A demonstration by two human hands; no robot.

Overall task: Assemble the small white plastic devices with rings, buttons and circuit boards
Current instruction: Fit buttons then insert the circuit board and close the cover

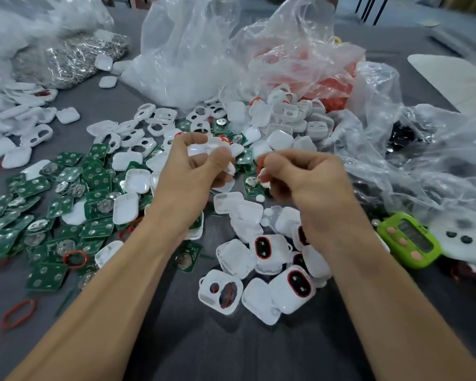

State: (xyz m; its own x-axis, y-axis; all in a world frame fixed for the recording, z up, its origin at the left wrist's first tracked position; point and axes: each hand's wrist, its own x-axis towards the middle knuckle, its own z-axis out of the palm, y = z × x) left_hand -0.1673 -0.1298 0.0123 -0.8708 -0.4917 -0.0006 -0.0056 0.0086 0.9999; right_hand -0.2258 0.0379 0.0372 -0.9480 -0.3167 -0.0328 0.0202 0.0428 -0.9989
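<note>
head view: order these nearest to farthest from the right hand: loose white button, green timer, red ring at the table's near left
From the right hand, pinching a red-and-white part:
1. white button, lying just under its fingers.
2. green timer, off to its right.
3. red ring, far across at the near left.

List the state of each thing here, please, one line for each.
Left hand, holds a white shell.
Right hand, pinches a red ring.
White case, its ring fitted.
Green timer, lying face up, display unreadable.
Circuit boards, loose in a heap.
Loose ring, flat on the table.
</note>
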